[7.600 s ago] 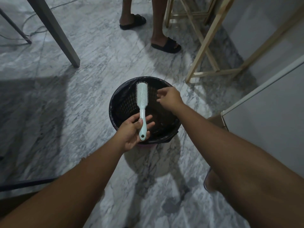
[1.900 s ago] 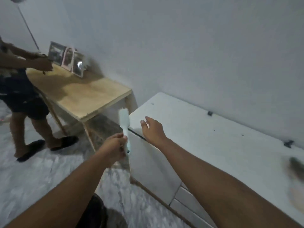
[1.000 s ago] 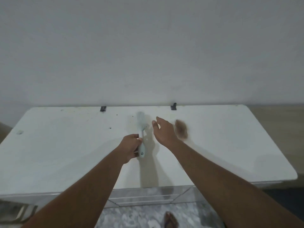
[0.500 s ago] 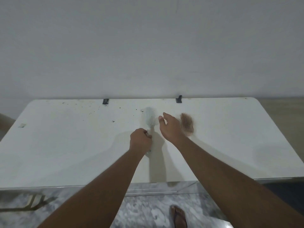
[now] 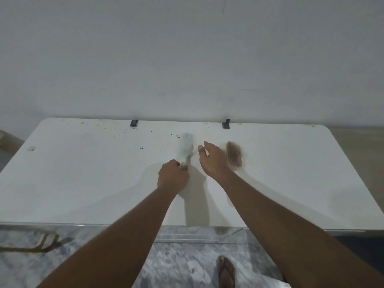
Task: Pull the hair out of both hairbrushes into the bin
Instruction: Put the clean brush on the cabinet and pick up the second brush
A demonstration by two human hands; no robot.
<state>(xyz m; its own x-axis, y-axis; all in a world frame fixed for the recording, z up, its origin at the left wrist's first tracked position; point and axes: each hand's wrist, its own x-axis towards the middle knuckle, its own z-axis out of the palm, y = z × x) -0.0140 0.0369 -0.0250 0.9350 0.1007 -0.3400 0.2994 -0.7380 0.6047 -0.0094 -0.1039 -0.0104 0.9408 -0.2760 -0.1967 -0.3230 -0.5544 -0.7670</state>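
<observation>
A pale mint hairbrush (image 5: 185,147) lies on the white tabletop (image 5: 83,183), its head pointing away from me. My left hand (image 5: 172,176) is closed around its handle, which the hand hides. A second hairbrush (image 5: 234,155), its head matted with brown hair, lies just to the right on the tabletop. Between the two brushes my right hand (image 5: 214,161) hovers with fingers apart and nothing in it, close beside the hairy brush and partly covering its left edge. The bin is out of view.
A grey wall rises right behind the tabletop. Two small black clips (image 5: 134,122) (image 5: 226,123) sit at the table's back edge, with dark specks nearby. Marble floor (image 5: 176,265) and my sandalled foot (image 5: 226,271) show below the front edge.
I have turned from the bin to the white table. My left hand has lowered the mint brush onto the tabletop, and my right hand has drifted slightly toward the hairy brush.
</observation>
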